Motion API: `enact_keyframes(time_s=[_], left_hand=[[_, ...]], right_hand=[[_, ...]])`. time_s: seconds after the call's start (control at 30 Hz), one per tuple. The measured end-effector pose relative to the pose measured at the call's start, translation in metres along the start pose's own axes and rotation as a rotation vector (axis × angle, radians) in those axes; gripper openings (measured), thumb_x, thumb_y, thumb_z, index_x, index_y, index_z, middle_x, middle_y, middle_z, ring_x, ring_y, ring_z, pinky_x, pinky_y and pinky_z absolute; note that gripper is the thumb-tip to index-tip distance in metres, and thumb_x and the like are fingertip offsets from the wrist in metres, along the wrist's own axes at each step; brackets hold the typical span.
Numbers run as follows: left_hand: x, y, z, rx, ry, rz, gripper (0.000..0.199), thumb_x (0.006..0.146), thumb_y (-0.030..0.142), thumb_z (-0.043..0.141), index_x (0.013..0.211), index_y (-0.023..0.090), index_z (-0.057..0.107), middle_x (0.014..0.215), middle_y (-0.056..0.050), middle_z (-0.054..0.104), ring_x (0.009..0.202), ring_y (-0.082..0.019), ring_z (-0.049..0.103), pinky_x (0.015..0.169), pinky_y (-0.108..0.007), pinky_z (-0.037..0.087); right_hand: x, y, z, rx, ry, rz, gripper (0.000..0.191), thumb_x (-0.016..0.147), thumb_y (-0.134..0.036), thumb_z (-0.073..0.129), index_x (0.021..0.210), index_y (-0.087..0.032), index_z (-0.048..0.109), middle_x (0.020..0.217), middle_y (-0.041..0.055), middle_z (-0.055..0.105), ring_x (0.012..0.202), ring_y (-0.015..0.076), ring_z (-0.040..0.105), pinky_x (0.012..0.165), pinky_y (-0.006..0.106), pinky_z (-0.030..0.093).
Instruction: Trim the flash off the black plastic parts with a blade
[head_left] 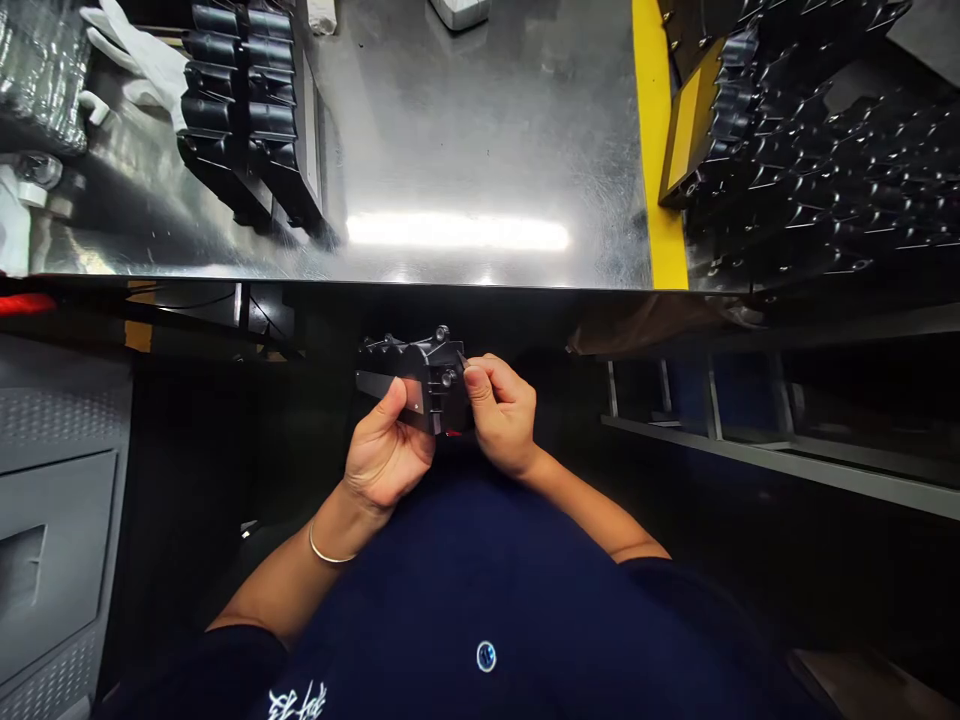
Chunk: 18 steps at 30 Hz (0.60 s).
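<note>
My left hand (390, 455) is closed round a black molded plastic housing (444, 385), holding it in front of my torso, below the table's front edge. The housing has rounded ribs along its top, a flat grey strip on the side towards me and small round bosses at its right end. My left thumb presses on the grey strip. At that right end my right hand (504, 412) is closed in a pinch, thumb against forefinger. A thin dark tip shows by the pinched fingers, too small to name.
Two similar black ribbed housings (247, 110) stand on the metal table (480, 130), with a white glove (142, 55) beside them. Many black housings (840, 170) crowd the right side, beyond a yellow strip (660, 150). A grey cabinet (56, 520) is at lower left, a metal frame (787, 455) at right.
</note>
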<state>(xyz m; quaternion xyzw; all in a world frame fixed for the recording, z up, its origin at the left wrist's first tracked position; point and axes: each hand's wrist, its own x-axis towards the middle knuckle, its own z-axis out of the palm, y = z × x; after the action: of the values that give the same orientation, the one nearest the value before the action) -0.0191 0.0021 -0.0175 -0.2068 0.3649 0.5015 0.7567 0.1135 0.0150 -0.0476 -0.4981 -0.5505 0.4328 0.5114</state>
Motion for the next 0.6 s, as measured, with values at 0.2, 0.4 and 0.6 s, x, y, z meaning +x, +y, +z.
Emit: enact_keyframes(time_s=[0.2,0.4,0.6], left_hand=[[-0.004,0.007,0.002,-0.018,0.056,0.005,0.046,0.101,0.017,0.029,0.073,0.017,0.065,0.062,0.003,0.069,0.056,-0.004,0.066,0.059,-0.009,0.054],[-0.005,0.009,0.002,0.07,0.089,0.01,0.038,0.097,0.013,0.037,0.07,0.014,0.063,0.062,0.001,0.067,0.055,-0.005,0.064,0.06,-0.011,0.055],[-0.006,0.007,0.004,0.076,0.132,0.026,0.039,0.097,0.011,0.033,0.072,0.014,0.062,0.059,0.001,0.065,0.052,-0.006,0.064,0.057,-0.012,0.056]], right_hand=[[0.008,0.0,-0.015,-0.062,0.008,-0.074,0.031,0.097,-0.041,0.046,0.083,-0.019,0.063,0.072,0.0009,0.058,0.063,0.0119,0.054,0.06,0.026,0.045],[0.023,-0.008,-0.039,-0.249,-0.29,-0.37,0.021,0.095,-0.026,0.052,0.085,-0.016,0.068,0.069,0.003,0.065,0.058,0.0114,0.054,0.055,0.025,0.045],[0.025,-0.01,-0.042,-0.339,-0.335,-0.435,0.021,0.094,-0.025,0.053,0.085,-0.015,0.07,0.068,0.0036,0.065,0.057,0.0112,0.054,0.055,0.024,0.044]])
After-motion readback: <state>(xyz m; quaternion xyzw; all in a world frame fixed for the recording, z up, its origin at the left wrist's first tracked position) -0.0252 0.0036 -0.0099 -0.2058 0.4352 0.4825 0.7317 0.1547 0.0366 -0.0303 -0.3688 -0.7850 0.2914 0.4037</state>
